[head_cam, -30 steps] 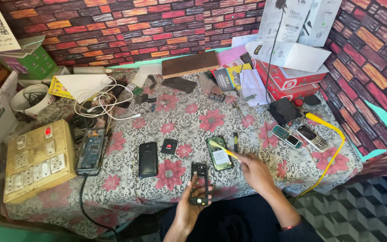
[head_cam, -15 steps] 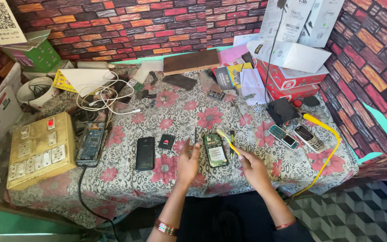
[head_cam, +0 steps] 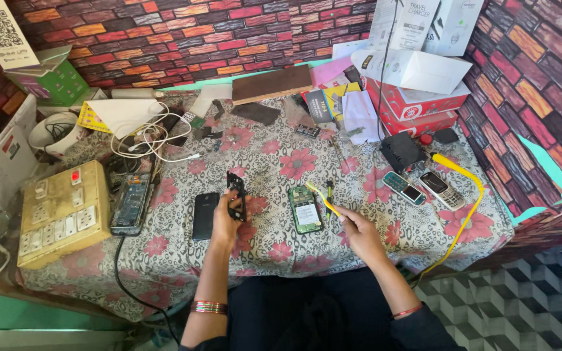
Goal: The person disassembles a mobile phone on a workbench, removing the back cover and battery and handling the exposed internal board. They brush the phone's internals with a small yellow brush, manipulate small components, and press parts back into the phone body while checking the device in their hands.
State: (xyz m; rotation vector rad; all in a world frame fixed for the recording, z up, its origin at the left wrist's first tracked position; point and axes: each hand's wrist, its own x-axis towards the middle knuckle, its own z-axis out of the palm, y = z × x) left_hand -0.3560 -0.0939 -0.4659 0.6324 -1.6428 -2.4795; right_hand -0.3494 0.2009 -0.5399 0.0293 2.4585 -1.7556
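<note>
- Black plastic phone frame [head_cam: 235, 193], thin and cut with openings, stands upright in the left hand [head_cam: 224, 224], whose fingers are closed around its lower part; it sits just left of the table's middle.
- At 3 o'clock from that hand lies an opened phone [head_cam: 305, 209] with its green circuit board facing up, flat on the floral tablecloth [head_cam: 274, 244].
- Right hand [head_cam: 358, 227] is at 3 o'clock from the opened phone, fingers pinched narrowly on a yellow-handled tool [head_cam: 321, 198] whose tip slants toward 10 o'clock and ends over the phone's upper right corner; whether it touches cannot be told.
- A black smartphone [head_cam: 203, 216] lies face down just at 9 o'clock of the left hand, touching or nearly touching it.
- Further toward 9 o'clock, another stripped phone [head_cam: 130, 203] lies beside a cream switch-and-socket board [head_cam: 62, 212].
- Toward 2 o'clock from the right hand, two small keypad phones [head_cam: 422, 188] lie side by side, with a yellow cable [head_cam: 468, 214] curving around them.
- At 12 o'clock, along the brick-patterned wall, sit white tangled cables [head_cam: 153, 133], a brown board [head_cam: 272, 84] and red and white boxes [head_cam: 417, 97].
</note>
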